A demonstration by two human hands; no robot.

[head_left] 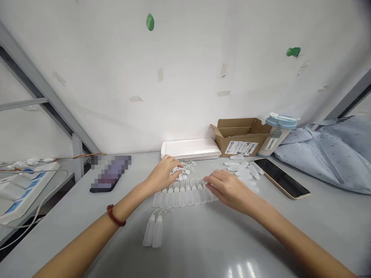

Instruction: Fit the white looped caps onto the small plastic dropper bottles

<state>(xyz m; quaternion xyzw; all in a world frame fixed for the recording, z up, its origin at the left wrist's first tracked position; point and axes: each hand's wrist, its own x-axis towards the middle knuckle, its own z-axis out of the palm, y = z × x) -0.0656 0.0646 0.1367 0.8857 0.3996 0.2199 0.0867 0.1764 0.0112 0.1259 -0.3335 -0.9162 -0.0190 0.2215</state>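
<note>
My left hand (pixel 162 175) is over a small pile of white looped cords with caps (pixel 188 166), its thumb and fingers apart around the near side of the pile. My right hand (pixel 230 189) has its fingers closed at the right end of a row of translucent flat tubes (pixel 182 197), pinching a tube whose body is mostly hidden behind the fingers. The tubes in the row lie side by side, with white cord loops at their far ends. Closer to me, two more looped tubes (pixel 153 231) lie together. Loose translucent pieces without cords (pixel 245 173) are scattered beyond my right hand.
A stack of white flat packs (pixel 191 148) and an open cardboard box (pixel 242 139) stand against the wall. Right of them are a blue-lidded cup (pixel 275 135), a black-screened phone (pixel 281 177) and grey-blue cloth (pixel 324 154). A partly blurred phone (pixel 110 173) and a power strip (pixel 26 189) are left.
</note>
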